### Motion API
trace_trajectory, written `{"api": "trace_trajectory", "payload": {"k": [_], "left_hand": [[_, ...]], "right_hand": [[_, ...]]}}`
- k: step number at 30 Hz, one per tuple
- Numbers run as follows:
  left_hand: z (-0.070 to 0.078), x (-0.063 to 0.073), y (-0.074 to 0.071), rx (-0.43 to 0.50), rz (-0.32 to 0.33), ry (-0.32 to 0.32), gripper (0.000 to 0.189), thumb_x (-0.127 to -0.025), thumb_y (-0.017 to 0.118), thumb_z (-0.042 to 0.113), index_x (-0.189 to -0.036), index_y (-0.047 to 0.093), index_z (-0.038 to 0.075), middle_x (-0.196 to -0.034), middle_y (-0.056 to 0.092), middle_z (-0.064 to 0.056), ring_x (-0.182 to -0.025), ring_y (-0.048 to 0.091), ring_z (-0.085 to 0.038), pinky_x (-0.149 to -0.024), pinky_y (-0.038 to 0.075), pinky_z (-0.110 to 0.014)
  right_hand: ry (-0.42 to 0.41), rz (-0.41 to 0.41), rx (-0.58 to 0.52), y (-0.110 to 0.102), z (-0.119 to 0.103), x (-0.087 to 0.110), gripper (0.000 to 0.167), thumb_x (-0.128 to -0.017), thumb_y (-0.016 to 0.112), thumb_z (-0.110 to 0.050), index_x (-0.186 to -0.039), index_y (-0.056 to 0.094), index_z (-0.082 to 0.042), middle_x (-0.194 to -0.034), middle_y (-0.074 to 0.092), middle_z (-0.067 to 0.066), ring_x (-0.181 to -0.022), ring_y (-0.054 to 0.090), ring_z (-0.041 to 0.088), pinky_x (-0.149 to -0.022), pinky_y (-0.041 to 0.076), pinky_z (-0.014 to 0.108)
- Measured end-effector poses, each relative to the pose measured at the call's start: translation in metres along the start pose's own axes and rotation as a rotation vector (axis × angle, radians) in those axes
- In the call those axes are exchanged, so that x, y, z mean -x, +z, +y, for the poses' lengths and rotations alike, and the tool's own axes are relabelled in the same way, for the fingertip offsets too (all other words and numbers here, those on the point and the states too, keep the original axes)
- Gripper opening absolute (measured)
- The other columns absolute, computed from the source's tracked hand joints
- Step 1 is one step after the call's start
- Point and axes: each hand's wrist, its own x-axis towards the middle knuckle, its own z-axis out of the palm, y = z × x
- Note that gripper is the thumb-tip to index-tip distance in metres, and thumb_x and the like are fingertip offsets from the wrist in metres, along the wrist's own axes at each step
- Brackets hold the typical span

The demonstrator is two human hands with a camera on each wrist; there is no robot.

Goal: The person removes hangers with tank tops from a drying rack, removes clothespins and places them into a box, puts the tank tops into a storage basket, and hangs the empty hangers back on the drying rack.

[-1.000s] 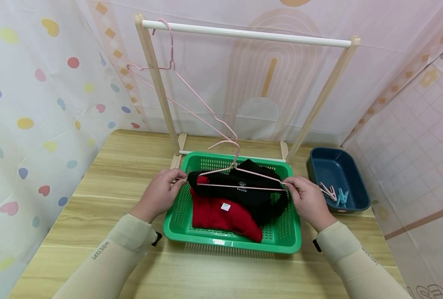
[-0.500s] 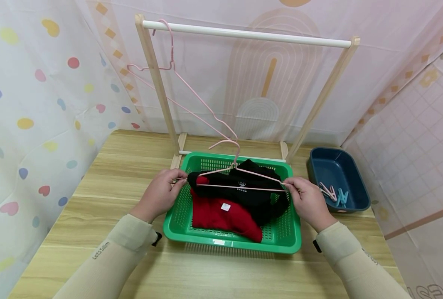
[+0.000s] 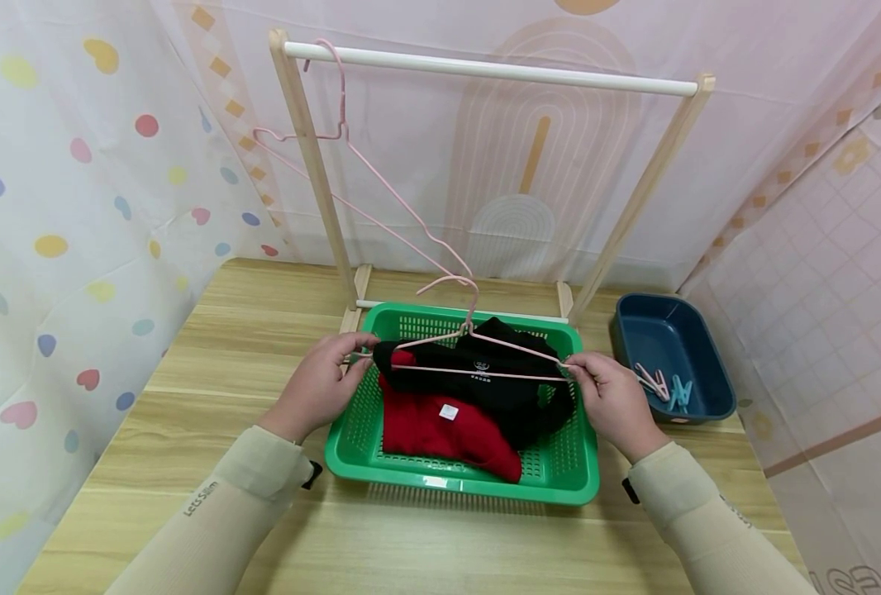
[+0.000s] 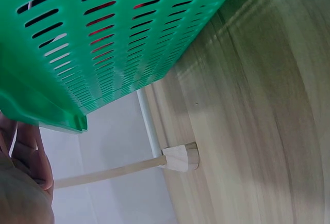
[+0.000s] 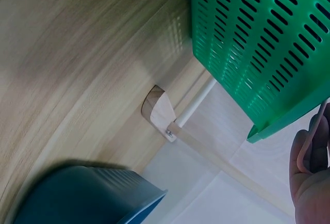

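Over the green basket (image 3: 340, 430), a pink clothes hanger (image 3: 515, 373) is held level, its hook pointing left and away. Its left end passes through part of a black garment (image 3: 515, 405) with a small white print. My left hand (image 3: 314, 388) has thumb and index finger at that end, beside the garment's edge. The right end is pinched by my right hand (image 3: 613, 397). In the right wrist view, curled fingers (image 5: 312, 157) hold the pink hanger end near the basket rim. A red garment (image 3: 440, 438) with a white tag lies in the basket, partly under the black one.
Behind the basket stands a wooden rack with a white rod (image 3: 500, 69). A second pink hanger (image 3: 392, 186) hangs at its left end. On the right, a dark blue tub (image 3: 674, 322) holds pink and blue clothespins (image 3: 681, 392).
My left index finger has straightened slightly and shifted right against the black garment's edge. The held hanger's hook has risen very slightly. My right hand stays in place.
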Motion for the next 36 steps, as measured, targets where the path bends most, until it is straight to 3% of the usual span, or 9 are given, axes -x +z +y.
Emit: {"api": "trace_trajectory", "payload": {"k": [8,16,26,36], "left_hand": [[0.001,0.0,-0.001,0.032,0.017,0.057,0.047,-0.103,0.07,0.022,-0.148,0.058,0.012,-0.138,0.066,-0.009,-0.122,0.06,-0.029,-0.1,0.053,-0.055],[0.004,-0.004,-0.001,-0.027,0.026,0.097,0.052,-0.1,0.074,0.026,-0.149,0.059,0.015,-0.142,0.065,-0.011,-0.124,0.06,-0.031,-0.105,0.047,-0.057],[0.01,-0.006,-0.001,-0.11,0.036,0.109,0.049,-0.101,0.073,0.03,-0.146,0.062,0.015,-0.144,0.065,-0.01,-0.132,0.055,-0.037,-0.115,0.035,-0.064],[0.012,-0.007,0.001,-0.145,0.046,0.093,0.049,-0.1,0.073,0.033,-0.146,0.062,0.018,-0.142,0.067,-0.009,-0.132,0.055,-0.037,-0.114,0.033,-0.064]], "right_hand": [[-0.013,0.008,0.003,-0.001,0.001,0.0,0.012,-0.104,0.064,-0.008,-0.108,0.075,-0.006,-0.106,0.077,0.011,-0.086,0.07,0.022,-0.074,0.055,0.044],[-0.021,0.013,0.012,-0.002,0.001,0.0,0.011,-0.104,0.065,-0.008,-0.108,0.075,-0.006,-0.105,0.077,0.011,-0.084,0.069,0.019,-0.072,0.054,0.04],[0.001,0.023,0.006,-0.002,0.002,0.0,0.01,-0.103,0.066,-0.009,-0.106,0.075,-0.007,-0.101,0.077,0.009,-0.078,0.063,0.016,-0.07,0.052,0.037],[-0.008,0.036,0.007,-0.002,0.003,0.001,0.009,-0.103,0.066,-0.009,-0.105,0.075,-0.008,-0.098,0.075,0.008,-0.072,0.056,0.013,-0.067,0.047,0.033]]}}
